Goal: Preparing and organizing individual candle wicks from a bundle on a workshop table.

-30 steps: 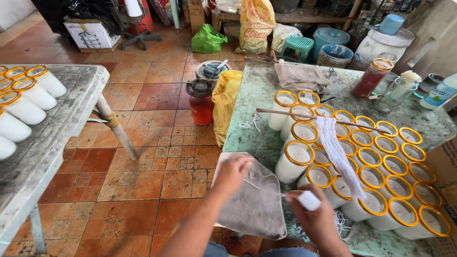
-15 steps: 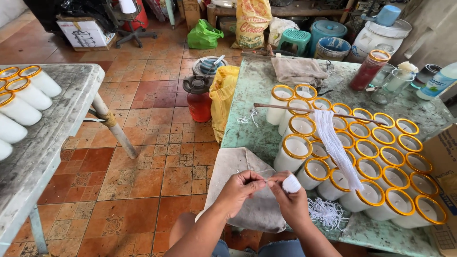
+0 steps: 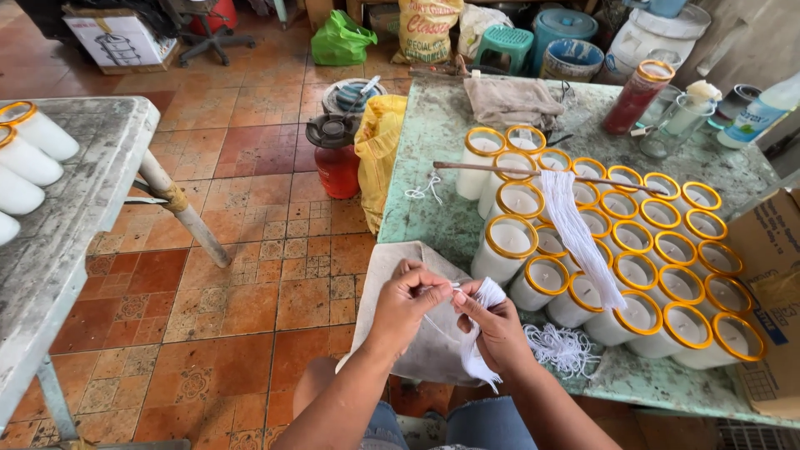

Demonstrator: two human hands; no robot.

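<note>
Both hands now meet low over the near edge of the green table (image 3: 433,150), where half a second ago they were just coming together and a second ago were apart, the left flat on the grey cloth (image 3: 433,342) and the right holding the white bundle alone. The left hand (image 3: 406,307) is closed in a pinch on a thin white wick (image 3: 444,289), drawn from the bundle of white wicks (image 3: 477,333) that the right hand (image 3: 498,327) grips with curled fingers, its loose ends hanging below the palm.

Just right of the hands stand rows of glass candle jars (image 3: 633,250) with gold rims, filled with pale wax and packed rim to rim. A wooden stick (image 3: 533,173) lies across the far rows, with a sheaf of white wicks (image 3: 579,237) draped over it and trailing toward the near jars. A tangle of white string (image 3: 565,348) lies on the marbled tabletop right of the right hand.

Across the patterned terracotta floor tiles (image 3: 250,275) are a red gas canister (image 3: 335,158), a yellow sack (image 3: 379,154) leaning on the table's left edge, and a second, grey table (image 3: 67,242) at left bearing more white candles (image 3: 29,158)
</note>
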